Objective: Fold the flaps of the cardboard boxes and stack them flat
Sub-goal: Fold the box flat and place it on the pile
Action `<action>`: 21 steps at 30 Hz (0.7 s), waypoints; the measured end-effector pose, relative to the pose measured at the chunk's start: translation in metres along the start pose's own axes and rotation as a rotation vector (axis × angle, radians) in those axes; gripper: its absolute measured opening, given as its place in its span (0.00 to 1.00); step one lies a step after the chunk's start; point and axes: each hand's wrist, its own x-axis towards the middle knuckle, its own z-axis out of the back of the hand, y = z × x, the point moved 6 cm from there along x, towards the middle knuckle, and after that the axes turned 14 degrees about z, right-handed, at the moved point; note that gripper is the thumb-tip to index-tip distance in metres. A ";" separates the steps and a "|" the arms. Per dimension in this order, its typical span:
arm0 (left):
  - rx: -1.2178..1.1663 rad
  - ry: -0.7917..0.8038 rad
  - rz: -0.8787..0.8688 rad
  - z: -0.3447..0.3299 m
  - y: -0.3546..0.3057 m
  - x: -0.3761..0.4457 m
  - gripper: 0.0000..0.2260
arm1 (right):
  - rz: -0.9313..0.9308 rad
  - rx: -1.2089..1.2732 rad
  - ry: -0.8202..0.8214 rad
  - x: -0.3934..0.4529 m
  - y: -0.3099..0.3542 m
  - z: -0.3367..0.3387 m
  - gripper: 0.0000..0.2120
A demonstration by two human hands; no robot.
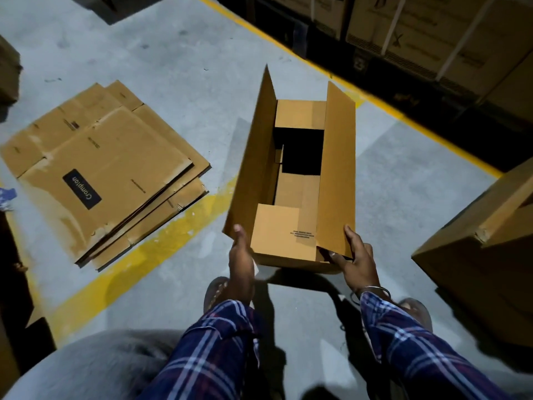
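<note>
**Open carton held at its near end above the floor**

A plain brown cardboard box (pixel 291 180) is seen from above, open at the top. Its two long flaps are raised, the left one standing tall and the right one leaning slightly outward. The short near flap is folded inward and carries a small block of dark print; the far short flap is also turned in. Through the bottom of the box a dark rectangular gap is seen between partly folded lower flaps.

The box is held at its near end. The left hand (pixel 240 255) is laid against the near lower corner of the left long flap, with the fingers fairly straight; whether anything is pinched cannot be told. The right hand (pixel 356 258) is closed on the near corner of the right long flap, the thumb being placed on the outer face and the fingers tucked beneath the edge. Plaid sleeves are worn on both arms, and a thin bangle (pixel 372 293) is seen at the right wrist.

To the left of the box, a stack of flattened cartons (pixel 101 171) is laid on the grey floor (pixel 403 197), the top one bearing a black label. A yellow floor line (pixel 138 255) runs between the stack and the box. A larger carton (pixel 484 255) stands to the right of the box.
</note>
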 end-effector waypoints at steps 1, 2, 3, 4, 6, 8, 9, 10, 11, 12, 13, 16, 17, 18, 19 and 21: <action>-0.033 -0.029 0.022 0.005 0.001 0.002 0.42 | -0.004 0.014 0.001 0.000 0.001 -0.001 0.36; -0.079 -0.050 0.028 0.010 0.001 0.004 0.38 | -0.006 0.029 0.007 -0.001 0.003 -0.002 0.36; -0.104 -0.078 0.047 0.014 0.002 0.007 0.32 | -0.003 0.041 0.010 -0.001 0.003 -0.003 0.35; -0.147 -0.095 0.058 0.018 0.003 0.009 0.30 | 0.007 0.066 0.006 -0.001 0.003 -0.003 0.33; -0.210 -0.129 0.099 0.024 0.005 0.014 0.35 | -0.030 0.157 -0.040 -0.003 0.000 -0.001 0.26; -0.256 -0.150 0.131 0.027 0.007 0.022 0.36 | -0.222 0.314 -0.201 -0.005 -0.014 0.006 0.19; -0.285 -0.169 0.146 0.028 0.008 0.026 0.34 | -0.333 0.380 -0.301 -0.006 -0.021 0.010 0.24; -0.287 -0.185 0.173 0.029 0.008 0.030 0.33 | -0.426 0.439 -0.367 -0.008 -0.026 0.013 0.29; -0.293 -0.207 0.213 0.028 0.009 0.030 0.31 | -0.483 0.501 -0.416 -0.008 -0.031 0.014 0.31; -0.292 -0.226 0.240 0.033 0.007 0.033 0.31 | -0.517 0.559 -0.451 -0.007 -0.033 0.016 0.28; -0.288 -0.265 0.261 0.037 0.004 0.033 0.31 | -0.544 0.611 -0.487 -0.006 -0.035 0.017 0.24; -0.086 -0.529 0.162 0.057 -0.013 0.038 0.38 | -0.532 0.572 -0.682 -0.001 -0.040 0.035 0.29; 0.035 -0.712 0.058 0.063 -0.026 0.028 0.41 | -0.519 0.445 -0.741 0.000 -0.039 0.046 0.38; 0.158 -0.855 -0.052 0.064 -0.040 0.014 0.44 | -0.523 0.277 -0.770 0.000 -0.037 0.057 0.46; 0.292 -0.930 -0.186 0.061 -0.053 0.002 0.47 | -0.536 0.114 -0.776 0.001 -0.032 0.066 0.52; 0.700 -0.874 -0.437 0.041 -0.077 -0.003 0.50 | -0.566 -0.119 -0.755 0.002 -0.024 0.079 0.59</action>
